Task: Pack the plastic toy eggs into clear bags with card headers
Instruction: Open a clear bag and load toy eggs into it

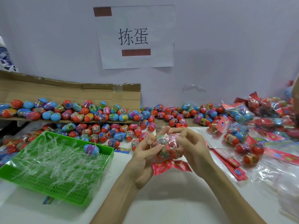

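Between my hands, above the table's middle, is a clear bag (169, 147) holding several toy eggs, its red card header (169, 166) hanging down toward me. My left hand (145, 159) holds the bag's left side, thumb against the eggs. My right hand (192, 147) grips the bag's right side with curled fingers. Loose red, blue and purple plastic eggs (103, 125) lie in a wide heap behind my hands.
A green perforated tray (24, 178) full of clear plastic strips sits at the left, with one blue egg (91, 149) on its far corner. A flattened cardboard box (72, 92) leans on the wall. Filled bags (239, 115) and flat bags with red headers (233, 165) lie at the right.
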The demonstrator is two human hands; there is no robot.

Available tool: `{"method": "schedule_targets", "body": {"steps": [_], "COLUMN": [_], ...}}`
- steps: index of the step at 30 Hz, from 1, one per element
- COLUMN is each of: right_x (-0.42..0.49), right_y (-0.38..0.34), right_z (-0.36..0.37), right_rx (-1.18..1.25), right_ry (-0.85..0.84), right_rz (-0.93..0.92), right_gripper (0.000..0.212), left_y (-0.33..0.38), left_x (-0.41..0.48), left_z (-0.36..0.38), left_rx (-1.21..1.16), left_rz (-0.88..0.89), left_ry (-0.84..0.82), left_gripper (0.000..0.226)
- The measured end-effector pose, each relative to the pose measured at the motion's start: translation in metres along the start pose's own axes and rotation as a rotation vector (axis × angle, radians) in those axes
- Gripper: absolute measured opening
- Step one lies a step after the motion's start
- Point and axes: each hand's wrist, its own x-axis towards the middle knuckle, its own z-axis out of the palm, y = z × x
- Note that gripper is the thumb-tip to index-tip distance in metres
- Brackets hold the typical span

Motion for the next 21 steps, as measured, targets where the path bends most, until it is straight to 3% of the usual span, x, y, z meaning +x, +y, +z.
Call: {"method": "schedule_targets", "body": {"steps": [3,12,15,21], "right_x": [-0.001,-0.002,-0.002,-0.001], "right_y": [0.003,-0.009,-0.008,-0.006], "right_z": [0.008,0.005,0.003,-0.003], "right_rx": [-0.174,0.161,0.239,0.336], "right_ry": [0.061,-0.119,-0.133,-0.195], "right_rz": [-0.027,0.1,0.131,0.165], "right_gripper": [0.045,0.008,0.012,0.034], "left_y": [-0.001,0.003,0.004,0.004], "left_x": [0.001,0.001,0.0,-0.002], "left_z": [-0.002,-0.008,-0.006,-0.006], "left_rx": [-0.012,-0.189,-0.222,-0.23], "left_rz": [0.01,0.013,0.033,0.079], "left_ry": [0.01,-0.007,-0.06,-0.105], "left_gripper": [0.019,0.025,0.018,0.035]}}
